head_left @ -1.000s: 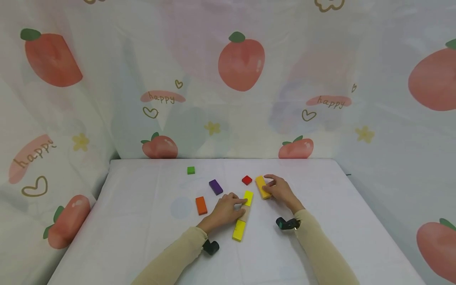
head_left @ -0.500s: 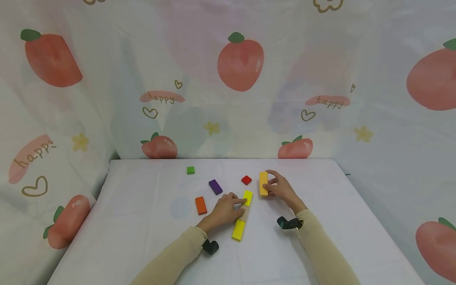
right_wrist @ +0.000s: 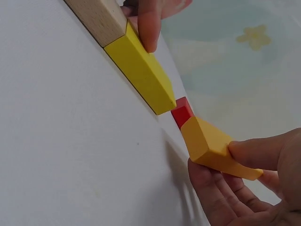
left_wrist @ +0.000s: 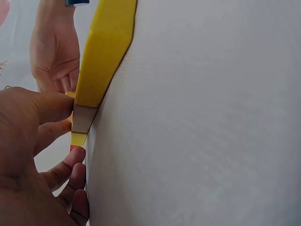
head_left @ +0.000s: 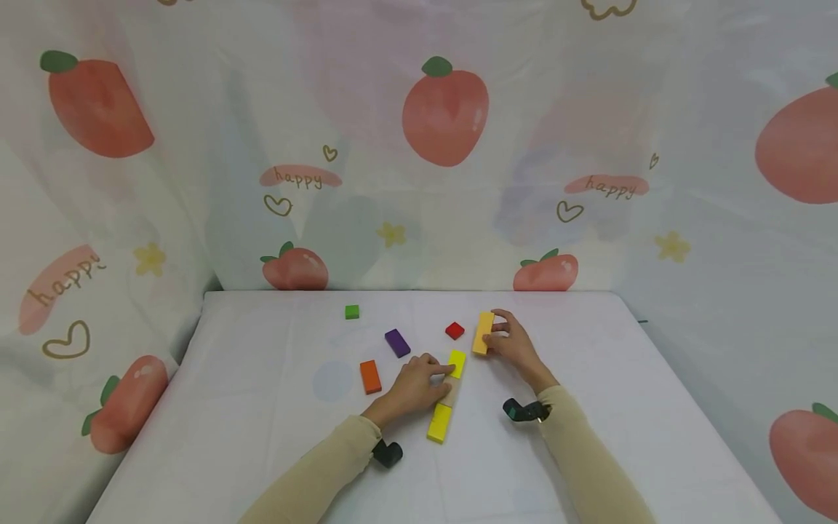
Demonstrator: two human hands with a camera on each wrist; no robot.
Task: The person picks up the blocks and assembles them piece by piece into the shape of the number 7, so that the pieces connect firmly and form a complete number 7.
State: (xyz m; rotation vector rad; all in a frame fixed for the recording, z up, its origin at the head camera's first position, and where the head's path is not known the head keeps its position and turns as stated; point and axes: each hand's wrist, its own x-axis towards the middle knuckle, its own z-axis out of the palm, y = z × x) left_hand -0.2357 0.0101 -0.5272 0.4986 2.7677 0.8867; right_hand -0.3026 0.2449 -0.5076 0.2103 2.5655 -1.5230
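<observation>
A row of blocks lies on the white tabletop in the head view: a bright yellow block [head_left: 459, 359] at the far end, a plain wooden block [head_left: 452, 391], then a second yellow block [head_left: 439, 423] nearest me. My left hand [head_left: 411, 384] rests along the row's left side, its index finger on the far yellow block and its thumb by the wooden one. To the right of the far end, my right hand [head_left: 517, 348] pinches an amber-yellow block [right_wrist: 211, 141] between thumb and fingers, tilted. A shadow falls below it in the right wrist view.
A red block [head_left: 455, 331] sits just left of the held block. Further left lie a purple block [head_left: 397, 343], an orange block [head_left: 370, 377] and a green block [head_left: 352, 311]. Fruit-printed curtains [head_left: 445, 218] stand behind and beside the table.
My right hand has raised the amber-yellow block slightly and turned it, first upright, now leaning right at its top. My left hand and the row have stayed in place.
</observation>
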